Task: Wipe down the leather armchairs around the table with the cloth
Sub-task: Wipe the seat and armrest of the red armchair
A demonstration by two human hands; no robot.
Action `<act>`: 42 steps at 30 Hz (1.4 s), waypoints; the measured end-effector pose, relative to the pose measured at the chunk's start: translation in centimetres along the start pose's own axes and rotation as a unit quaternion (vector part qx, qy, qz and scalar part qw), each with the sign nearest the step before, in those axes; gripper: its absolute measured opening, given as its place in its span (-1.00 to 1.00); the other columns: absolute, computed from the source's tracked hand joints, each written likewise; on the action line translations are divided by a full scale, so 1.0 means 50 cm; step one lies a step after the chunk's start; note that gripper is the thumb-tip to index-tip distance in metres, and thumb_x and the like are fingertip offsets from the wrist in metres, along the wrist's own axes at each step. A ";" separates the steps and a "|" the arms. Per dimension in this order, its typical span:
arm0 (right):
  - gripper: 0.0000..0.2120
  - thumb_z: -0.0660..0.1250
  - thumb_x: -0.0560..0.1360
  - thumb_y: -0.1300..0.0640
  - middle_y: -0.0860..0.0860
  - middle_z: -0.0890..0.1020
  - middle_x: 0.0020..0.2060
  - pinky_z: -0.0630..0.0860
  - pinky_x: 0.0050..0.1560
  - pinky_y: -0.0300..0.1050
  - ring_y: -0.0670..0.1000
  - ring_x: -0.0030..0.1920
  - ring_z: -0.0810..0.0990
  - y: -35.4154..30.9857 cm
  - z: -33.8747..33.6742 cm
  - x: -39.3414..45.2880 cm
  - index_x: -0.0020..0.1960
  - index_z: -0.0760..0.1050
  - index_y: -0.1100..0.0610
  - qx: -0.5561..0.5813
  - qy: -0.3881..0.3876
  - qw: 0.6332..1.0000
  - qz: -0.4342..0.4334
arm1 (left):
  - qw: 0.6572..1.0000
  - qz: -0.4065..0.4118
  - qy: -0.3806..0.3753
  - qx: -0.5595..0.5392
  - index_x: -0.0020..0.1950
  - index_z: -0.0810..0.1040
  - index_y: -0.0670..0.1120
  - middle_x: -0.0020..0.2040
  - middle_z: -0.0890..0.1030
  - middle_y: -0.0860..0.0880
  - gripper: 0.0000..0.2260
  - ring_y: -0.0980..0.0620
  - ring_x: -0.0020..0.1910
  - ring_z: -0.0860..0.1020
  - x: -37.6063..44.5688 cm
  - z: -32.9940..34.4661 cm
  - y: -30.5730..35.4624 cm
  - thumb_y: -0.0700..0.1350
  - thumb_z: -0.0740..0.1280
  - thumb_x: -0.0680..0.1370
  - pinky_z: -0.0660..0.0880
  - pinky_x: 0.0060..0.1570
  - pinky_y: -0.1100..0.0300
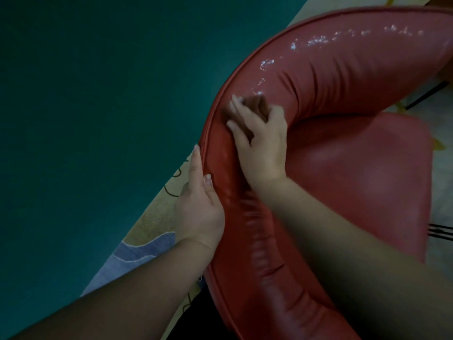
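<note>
My right hand [261,141] lies on the curved, padded back roll of the red leather armchair [343,77], fingers spread and bent over a dark brown cloth [252,107] bunched beneath them. The cloth shows only between and past my fingers, blurred, so I press it against the leather rather than pinch it. My left hand [199,202] steadies the same roll nearer to me: the thumb lies on top of the padding, the fingers run down the outer piped edge, a loose grip around the rim. White glistening patches mark the leather farther along the roll, beyond the cloth. The flat red seat cushion [372,168] sits inside the curve, to my right. Left of the chair spreads a dark green surface [98,106]; between the two shows a pale patterned carpet [152,229].
</note>
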State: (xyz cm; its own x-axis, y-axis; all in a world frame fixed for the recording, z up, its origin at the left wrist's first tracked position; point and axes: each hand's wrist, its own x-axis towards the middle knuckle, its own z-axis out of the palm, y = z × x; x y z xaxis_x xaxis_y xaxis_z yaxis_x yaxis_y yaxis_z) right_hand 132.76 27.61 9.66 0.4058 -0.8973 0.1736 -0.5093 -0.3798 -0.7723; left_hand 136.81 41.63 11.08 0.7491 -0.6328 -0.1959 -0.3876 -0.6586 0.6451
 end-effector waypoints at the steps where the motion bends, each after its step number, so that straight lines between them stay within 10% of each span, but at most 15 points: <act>1: -0.64 0.38 0.52 0.03 0.09 0.46 0.12 0.39 0.25 -0.17 0.07 0.15 0.46 0.002 -0.008 -0.033 0.31 0.53 -0.07 0.010 -0.014 1.000 -0.001 | 1.000 -0.001 -0.001 -0.001 0.52 -0.03 0.29 -0.08 0.58 -0.06 -0.50 0.04 -0.32 0.43 0.000 -0.001 -0.001 0.08 -0.02 0.59 0.30 -0.24 0.21; 8: -0.64 0.37 0.53 0.01 0.08 0.42 0.09 0.40 0.28 -0.12 0.08 0.14 0.47 0.004 -0.024 0.022 0.32 0.53 -0.04 0.008 -0.011 1.000 -0.010 | 1.000 -0.005 0.009 -0.005 0.53 0.00 0.25 -0.06 0.61 -0.09 -0.50 0.21 -0.38 0.33 0.002 0.003 0.001 0.06 -0.01 0.59 0.27 -0.24 0.23; 13: -0.63 0.38 0.52 0.04 0.11 0.46 0.11 0.45 0.23 -0.06 0.10 0.13 0.48 -0.015 -0.011 -0.037 0.32 0.52 -0.05 0.002 -0.024 1.000 -0.007 | 1.000 -0.004 0.009 0.002 0.54 0.00 0.25 -0.02 0.62 -0.15 -0.50 -0.16 -0.20 0.57 0.005 -0.003 0.002 0.05 0.00 0.59 0.30 -0.22 0.21; 28: -0.70 0.31 0.53 -0.09 0.10 0.45 0.08 0.48 0.01 0.13 0.18 0.10 0.44 -0.054 -0.013 0.007 0.25 0.57 -0.11 -0.110 -0.108 0.983 -0.102 | 1.000 -0.007 0.017 0.007 0.53 0.04 0.23 0.00 0.61 -0.22 -0.50 -0.27 -0.14 0.57 0.006 -0.002 0.007 -0.01 0.06 0.61 0.32 -0.24 0.14; 34: -0.69 0.26 0.54 -0.15 0.07 0.43 0.15 0.42 0.07 0.05 0.15 0.18 0.38 -0.035 -0.002 0.112 0.27 0.52 -0.22 -0.186 -0.076 0.977 -0.071 | 1.000 0.006 0.022 0.005 0.54 0.03 0.24 0.01 0.62 -0.14 -0.51 -0.09 -0.26 0.51 0.002 0.000 0.004 0.03 0.02 0.61 0.28 -0.21 0.20; 37: -0.69 0.30 0.54 -0.09 0.12 0.44 0.14 0.45 0.10 0.10 0.17 0.17 0.42 -0.029 0.006 0.110 0.27 0.55 -0.13 -0.136 -0.050 0.989 -0.041 | 1.000 0.000 0.019 0.004 0.54 0.01 0.25 -0.09 0.59 -0.07 -0.51 0.14 -0.36 0.34 0.003 0.002 0.000 0.03 0.01 0.61 0.25 -0.24 0.21; 42: -0.69 0.39 0.53 0.09 0.16 0.48 0.09 0.48 0.19 0.04 0.16 0.11 0.50 0.007 -0.033 -0.041 0.27 0.57 0.00 -0.019 -0.043 0.995 -0.083 | 1.000 0.007 0.008 -0.007 0.55 0.02 0.21 -0.10 0.60 -0.11 -0.50 -0.05 -0.31 0.48 0.003 -0.001 0.002 0.02 0.01 0.61 0.31 -0.25 0.18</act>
State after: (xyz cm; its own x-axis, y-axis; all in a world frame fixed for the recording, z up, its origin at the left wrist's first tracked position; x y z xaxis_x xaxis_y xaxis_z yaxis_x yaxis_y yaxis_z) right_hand 130.52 28.94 10.05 0.5493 -0.7999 0.2417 -0.4577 -0.5300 -0.7139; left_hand 136.88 41.48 11.15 0.7517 -0.6359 -0.1749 -0.3907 -0.6430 0.6587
